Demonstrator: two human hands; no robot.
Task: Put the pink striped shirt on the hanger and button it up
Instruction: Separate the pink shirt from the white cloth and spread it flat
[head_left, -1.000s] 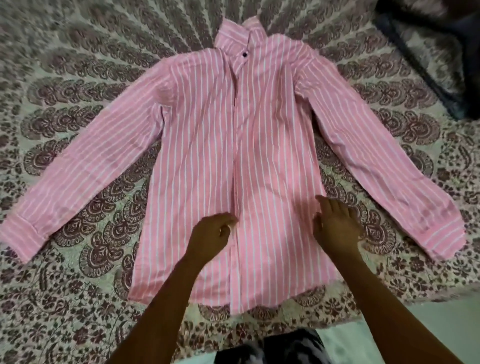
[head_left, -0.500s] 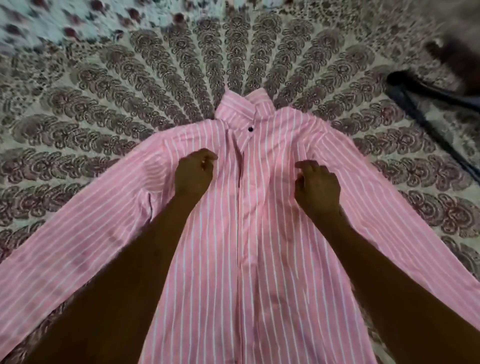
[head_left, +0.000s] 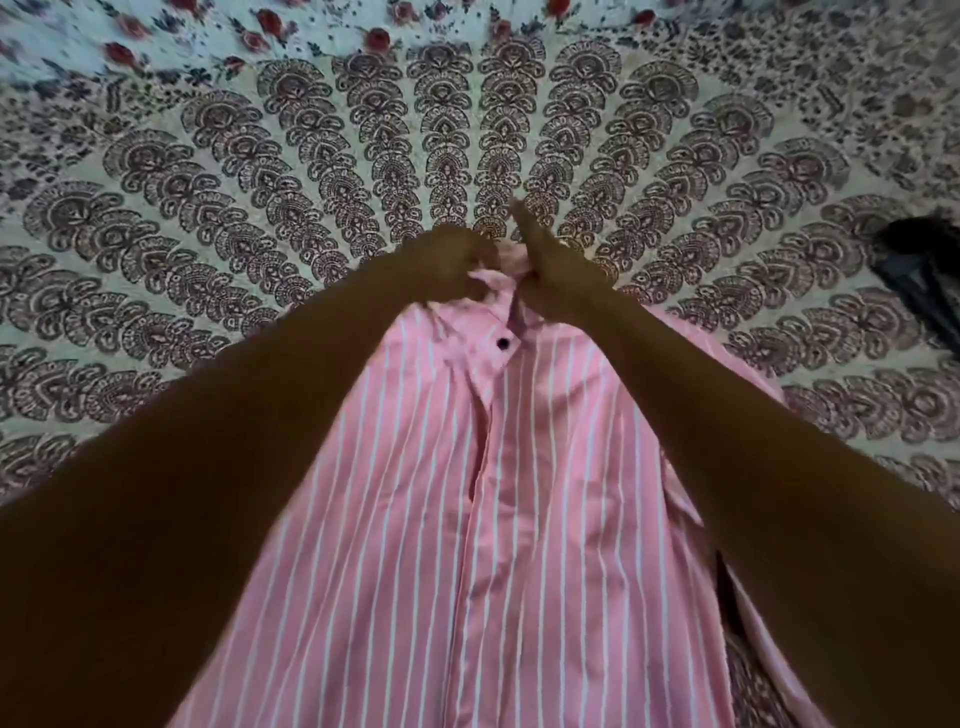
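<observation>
The pink striped shirt (head_left: 467, 519) lies flat, front up, on a patterned bedspread, collar away from me. One dark button (head_left: 503, 343) shows just below the collar. My left hand (head_left: 447, 265) is closed on the left side of the collar. My right hand (head_left: 550, 275) grips the right side of the collar, one finger pointing up. Both forearms cover the shirt's shoulders and sleeves. No hanger is in view.
The bedspread (head_left: 260, 208) with dark paisley fans stretches all around the shirt. A floral sheet (head_left: 208, 41) lies beyond it at the top. A dark object (head_left: 924, 270) sits at the right edge.
Both hands have slid from the shirt's lower front up over the chest to the collar and closed on it. The camera has moved forward over the shirt.
</observation>
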